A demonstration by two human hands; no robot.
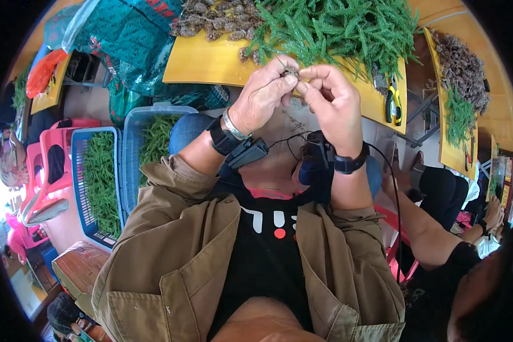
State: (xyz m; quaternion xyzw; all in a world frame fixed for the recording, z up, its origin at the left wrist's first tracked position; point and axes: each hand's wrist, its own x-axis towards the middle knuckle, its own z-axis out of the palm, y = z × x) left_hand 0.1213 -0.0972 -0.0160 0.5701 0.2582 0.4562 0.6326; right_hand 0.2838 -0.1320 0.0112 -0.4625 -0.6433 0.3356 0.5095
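Observation:
My left hand (263,98) is closed around a small brown pine cone (289,72), mostly hidden by the fingers, just over the near edge of the yellow table (202,60). Beside it, my right hand (335,101) has its thumb and forefinger pinched together close to the cone; whatever lies between them is too small to make out. Beyond both hands lies a heap of green artificial pine sprigs (336,31). Several more pine cones (219,20) are piled to the left of the sprigs. Pliers (393,105) with yellow and black handles rest at the table's right end.
A blue basket (119,188) and a paler blue basket (132,122), both with green sprigs, stand at my left. Teal bags (125,51) crowd the table's left end. Another person's arm (424,228) is at my right, near a side table (451,157).

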